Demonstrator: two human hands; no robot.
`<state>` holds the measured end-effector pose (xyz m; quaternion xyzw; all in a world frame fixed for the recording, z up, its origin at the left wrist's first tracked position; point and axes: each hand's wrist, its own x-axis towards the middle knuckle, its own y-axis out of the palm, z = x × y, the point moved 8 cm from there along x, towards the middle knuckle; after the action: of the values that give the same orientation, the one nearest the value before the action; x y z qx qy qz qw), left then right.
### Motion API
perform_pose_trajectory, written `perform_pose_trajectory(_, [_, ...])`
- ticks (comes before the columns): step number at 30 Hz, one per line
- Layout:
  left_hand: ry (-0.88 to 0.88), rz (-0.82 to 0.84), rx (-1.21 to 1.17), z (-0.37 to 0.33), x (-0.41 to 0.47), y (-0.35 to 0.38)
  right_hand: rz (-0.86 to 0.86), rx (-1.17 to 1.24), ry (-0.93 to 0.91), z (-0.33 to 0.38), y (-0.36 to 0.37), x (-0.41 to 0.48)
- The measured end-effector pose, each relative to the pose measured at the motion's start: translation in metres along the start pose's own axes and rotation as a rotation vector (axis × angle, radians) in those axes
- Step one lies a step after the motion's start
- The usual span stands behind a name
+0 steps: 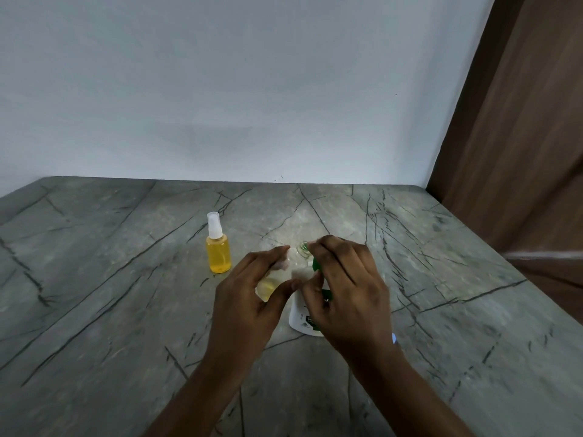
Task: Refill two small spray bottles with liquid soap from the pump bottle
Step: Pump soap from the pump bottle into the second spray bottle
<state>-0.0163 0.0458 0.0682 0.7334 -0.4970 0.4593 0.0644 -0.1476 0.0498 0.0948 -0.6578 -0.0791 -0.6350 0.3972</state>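
Two spray bottles (218, 252) (267, 287), one pump bottle (302, 321), two hands (249, 299) (348, 288).

Dim light, blurred hands, wide-angle distortion

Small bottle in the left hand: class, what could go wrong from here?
The small bottle is tilted in the left hand and its mouth is narrow, so soap from the pump bottle may miss and run onto the table. The right hand covers the pump, so aiming may be harder. The full spray bottle stands near the left hand; a bump might topple it.
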Motion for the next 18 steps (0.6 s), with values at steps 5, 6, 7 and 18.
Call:
perform_pose_trajectory(5, [0.000,-0.006,-0.029,-0.0006,0.0006,-0.0008,0.017,0.004,0.010,-0.0008,0.0005,0.0036])
perform_pose_trajectory(6, [0.000,-0.012,-0.040,-0.0013,0.0011,-0.0011,0.021,0.002,0.007,-0.0007,0.0000,0.0049])
perform_pose_trajectory(7, [0.003,-0.020,-0.046,-0.0022,0.0012,-0.0016,0.022,-0.001,0.003,-0.0004,-0.0005,0.0061])
perform_pose_trajectory(18, [0.003,-0.031,-0.039,-0.0028,0.0014,-0.0011,-0.001,0.004,0.002,-0.0009,-0.0015,0.0074])
